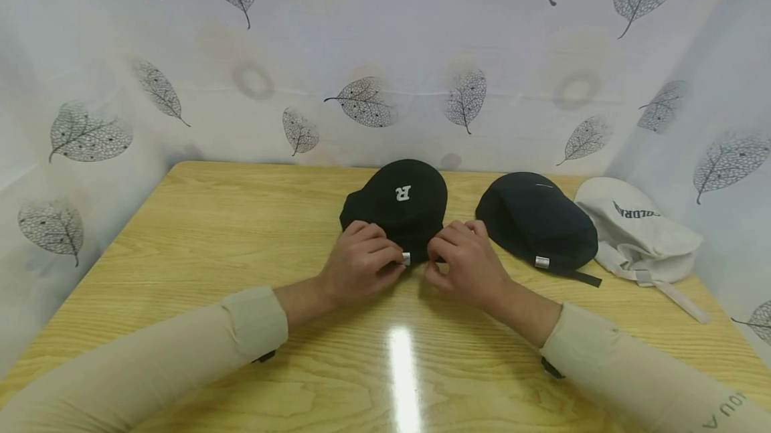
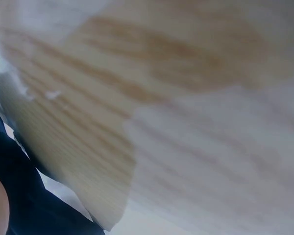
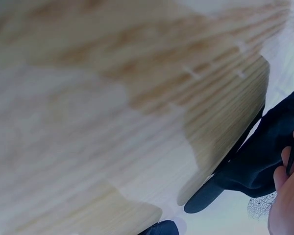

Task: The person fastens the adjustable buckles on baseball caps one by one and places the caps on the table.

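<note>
A black cap [image 1: 415, 182] with a white letter R lies on the wooden table, in front of the person. Near its silver buckle [image 1: 406, 259], the left hand [image 1: 363, 260] grips the cap's near edge with curled fingers. On the other side of the buckle, the right hand [image 1: 466, 263] pinches the cap's dark strap [image 3: 292, 159], as the right wrist view shows. Part of the cap's lower edge is hidden behind the fingers. Only a sliver of the left hand appears in the left wrist view, beside the dark cloth of the cap [image 2: 19, 196].
To the right lies a navy cap [image 1: 536, 222] with a metal buckle and its strap end sticking out. Beside it, touching, is a white cap [image 1: 647, 232] with dark lettering and a loose strap. A leaf-patterned curtain [image 1: 397, 31] hangs behind the wooden table [image 1: 241, 219].
</note>
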The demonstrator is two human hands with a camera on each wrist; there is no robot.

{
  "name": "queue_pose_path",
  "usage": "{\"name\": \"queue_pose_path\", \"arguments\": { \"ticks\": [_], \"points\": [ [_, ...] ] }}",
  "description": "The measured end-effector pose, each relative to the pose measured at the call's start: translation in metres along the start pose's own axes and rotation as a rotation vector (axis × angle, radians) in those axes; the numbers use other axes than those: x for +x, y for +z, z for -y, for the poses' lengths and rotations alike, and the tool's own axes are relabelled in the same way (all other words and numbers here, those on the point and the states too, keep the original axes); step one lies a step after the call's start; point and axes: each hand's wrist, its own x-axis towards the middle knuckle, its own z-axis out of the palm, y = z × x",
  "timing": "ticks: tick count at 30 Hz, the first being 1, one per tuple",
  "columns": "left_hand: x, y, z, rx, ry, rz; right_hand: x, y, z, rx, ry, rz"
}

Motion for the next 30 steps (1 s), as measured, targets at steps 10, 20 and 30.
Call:
{"name": "queue_pose_path", "arguments": {
  "ticks": [10,20,30],
  "points": [
    [-0.0006,-0.0004,0.0007,-0.002,-0.029,0.008,-0.0006,-0.0006,-0.0018,-0.044,0.055,0.008],
    [-0.0002,0.0004,0.0013,0.008,-0.016,-0.014,-0.0004,-0.0009,-0.0007,-0.064,0.061,0.012],
    [-0.0009,-0.0003,-0.0008,0.001,-0.055,0.003,-0.0015,-0.0018,-0.0006,-0.083,0.075,0.005]
  ]
}}
